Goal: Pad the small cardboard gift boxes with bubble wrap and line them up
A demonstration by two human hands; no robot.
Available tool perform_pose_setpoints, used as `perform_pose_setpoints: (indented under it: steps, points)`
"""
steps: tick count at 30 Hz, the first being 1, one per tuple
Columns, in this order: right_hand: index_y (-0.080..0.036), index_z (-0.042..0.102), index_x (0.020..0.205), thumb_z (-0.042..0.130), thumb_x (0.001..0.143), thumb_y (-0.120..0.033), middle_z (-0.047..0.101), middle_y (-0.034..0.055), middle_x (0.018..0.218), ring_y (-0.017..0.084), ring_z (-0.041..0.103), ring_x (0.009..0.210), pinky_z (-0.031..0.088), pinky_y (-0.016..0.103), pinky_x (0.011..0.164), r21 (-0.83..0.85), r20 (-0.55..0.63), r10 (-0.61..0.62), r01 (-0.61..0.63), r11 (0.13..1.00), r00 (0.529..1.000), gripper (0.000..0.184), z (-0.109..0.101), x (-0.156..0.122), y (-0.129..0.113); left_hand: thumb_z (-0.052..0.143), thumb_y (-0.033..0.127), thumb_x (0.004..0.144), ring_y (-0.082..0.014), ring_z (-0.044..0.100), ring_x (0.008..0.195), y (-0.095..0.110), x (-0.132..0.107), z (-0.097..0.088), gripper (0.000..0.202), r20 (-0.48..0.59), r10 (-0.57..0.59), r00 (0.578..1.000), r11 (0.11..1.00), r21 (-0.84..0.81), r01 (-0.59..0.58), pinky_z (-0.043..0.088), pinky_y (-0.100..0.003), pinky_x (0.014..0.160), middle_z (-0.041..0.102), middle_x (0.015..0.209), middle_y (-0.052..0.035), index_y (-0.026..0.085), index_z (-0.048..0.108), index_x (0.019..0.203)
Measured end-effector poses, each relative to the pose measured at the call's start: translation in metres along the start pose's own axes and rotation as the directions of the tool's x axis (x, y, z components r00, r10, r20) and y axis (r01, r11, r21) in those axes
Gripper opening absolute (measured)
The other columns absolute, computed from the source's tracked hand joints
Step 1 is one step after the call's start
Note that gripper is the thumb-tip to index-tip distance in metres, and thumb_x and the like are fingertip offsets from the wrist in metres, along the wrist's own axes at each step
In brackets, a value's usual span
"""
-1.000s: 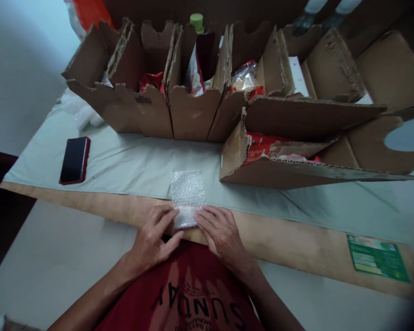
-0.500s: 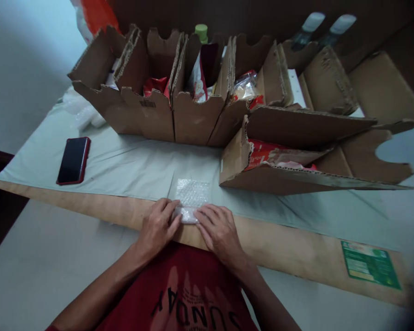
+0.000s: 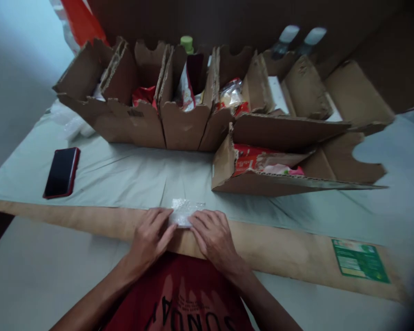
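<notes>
A small piece of clear bubble wrap (image 3: 182,212) lies rolled up at the near edge of the pale cloth (image 3: 131,177) on the wooden table (image 3: 283,250). My left hand (image 3: 148,236) presses its left side with fingers curled on it. My right hand (image 3: 212,236) holds its right side the same way. Only a short rolled strip of the wrap shows between my fingertips.
A row of torn cardboard boxes (image 3: 179,124) with red snack packets stands at the back. A flat open box (image 3: 262,172) lies right of centre. A red-cased phone (image 3: 61,172) lies at the left. A green sticker (image 3: 359,259) is on the table edge at right.
The flat sheet of bubble wrap has been rolled away from me into a short bundle. Both hands moved forward with it. The view shifted slightly.
</notes>
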State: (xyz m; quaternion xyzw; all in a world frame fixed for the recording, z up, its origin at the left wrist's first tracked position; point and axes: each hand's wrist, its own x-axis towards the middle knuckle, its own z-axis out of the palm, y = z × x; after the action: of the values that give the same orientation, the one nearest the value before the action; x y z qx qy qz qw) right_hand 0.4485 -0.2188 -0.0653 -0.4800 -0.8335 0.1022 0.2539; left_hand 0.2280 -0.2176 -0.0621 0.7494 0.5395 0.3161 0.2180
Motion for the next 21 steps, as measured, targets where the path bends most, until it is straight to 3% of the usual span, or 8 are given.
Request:
perform_pose_setpoints:
  steps: [2, 4, 8, 11, 13, 15, 18, 21]
  points:
    - [-0.021, 0.068, 0.112, 0.056, 0.100, -0.015, 0.076, 0.0064, 0.102, 0.022, 0.067, 0.093, 0.047, 0.038, 0.085, 0.147, -0.087, 0.108, -0.094, 0.985, 0.990, 0.018, 0.003, -0.001, 0.004, 0.061, 0.032, 0.097, -0.0233, 0.073, 0.096, 0.003, -0.011, -0.006, 0.023, -0.013, -0.195, 0.981, 0.969, -0.155, 0.190, 0.059, -0.036, 0.087, 0.076, 0.103, -0.0092, 0.019, 0.071, 0.111]
    - [-0.023, 0.068, 0.114, 0.057, 0.100, -0.019, 0.076, 0.0050, 0.102, 0.021, 0.068, 0.093, 0.049, 0.035, 0.085, 0.358, -0.081, 0.278, -0.232, 0.904, 0.957, 0.018, 0.002, -0.005, 0.002, 0.064, 0.040, 0.094, -0.0251, 0.076, 0.099, 0.009, -0.018, -0.008, 0.030, 0.103, -0.385, 0.917, 0.859, -0.323, 0.397, 0.061, -0.035, 0.087, 0.079, 0.106, -0.0101, 0.018, 0.071, 0.114]
    - [-0.025, 0.069, 0.107, 0.058, 0.096, -0.020, 0.075, 0.0017, 0.098, 0.018, 0.068, 0.092, 0.053, 0.030, 0.082, 0.661, 0.199, 0.423, -0.440, 0.608, 0.884, 0.016, -0.005, -0.014, -0.011, 0.066, 0.046, 0.091, -0.0287, 0.076, 0.105, 0.023, -0.011, 0.001, 0.042, 0.395, -0.404, 0.825, 0.656, -0.504, 0.562, 0.062, -0.036, 0.091, 0.079, 0.112, -0.0124, 0.015, 0.072, 0.118]
    - [-0.024, 0.069, 0.111, 0.063, 0.091, -0.022, 0.073, 0.0056, 0.112, 0.022, 0.066, 0.106, 0.051, 0.036, 0.095, 0.657, 0.186, 0.406, -0.421, 0.626, 0.895, 0.021, -0.019, -0.018, -0.007, 0.062, 0.033, 0.094, -0.0260, 0.076, 0.100, 0.030, 0.004, 0.010, 0.025, 0.254, -0.273, 0.928, 0.797, -0.481, 0.366, 0.062, -0.033, 0.086, 0.080, 0.105, -0.0096, 0.018, 0.073, 0.110]
    - [-0.024, 0.061, 0.133, 0.074, 0.085, -0.029, 0.067, 0.0097, 0.128, 0.025, 0.064, 0.114, 0.049, 0.040, 0.102, 0.638, 0.178, 0.387, -0.405, 0.655, 0.905, 0.050, -0.033, -0.021, 0.002, 0.058, 0.021, 0.092, -0.0235, 0.075, 0.094, 0.032, 0.014, 0.014, 0.021, 0.148, -0.032, 0.988, 0.908, -0.410, 0.091, 0.060, -0.032, 0.083, 0.079, 0.101, -0.0080, 0.021, 0.072, 0.108]
    - [-0.025, 0.052, 0.146, 0.083, 0.077, -0.036, 0.065, 0.0106, 0.132, 0.026, 0.064, 0.116, 0.050, 0.041, 0.102, 0.635, 0.246, 0.315, -0.398, 0.662, 0.917, 0.076, -0.048, -0.021, 0.012, 0.054, 0.014, 0.090, -0.0219, 0.072, 0.090, 0.036, 0.025, 0.017, 0.026, 0.171, 0.230, 0.958, 0.915, -0.372, -0.153, 0.058, -0.033, 0.081, 0.076, 0.097, -0.0077, 0.021, 0.069, 0.111]
    - [-0.027, 0.066, 0.125, 0.076, 0.087, -0.031, 0.073, 0.0047, 0.115, 0.023, 0.067, 0.106, 0.049, 0.038, 0.098, 0.577, 0.274, 0.200, -0.327, 0.748, 0.941, 0.040, -0.065, -0.020, 0.022, 0.050, 0.011, 0.090, -0.0201, 0.069, 0.081, 0.048, 0.040, 0.023, 0.024, 0.308, 0.369, 0.877, 0.890, -0.387, -0.239, 0.057, -0.032, 0.074, 0.073, 0.088, -0.0065, 0.020, 0.065, 0.106]
    - [-0.024, 0.069, 0.103, 0.063, 0.097, -0.025, 0.077, 0.0016, 0.097, 0.019, 0.069, 0.089, 0.049, 0.035, 0.088, 0.461, 0.206, 0.188, -0.265, 0.847, 0.960, 0.008, -0.079, -0.016, 0.032, 0.051, 0.014, 0.091, -0.0185, 0.068, 0.076, 0.061, 0.052, 0.032, 0.020, 0.324, 0.358, 0.876, 0.876, -0.440, -0.196, 0.057, -0.030, 0.069, 0.072, 0.083, -0.0040, 0.022, 0.064, 0.104]
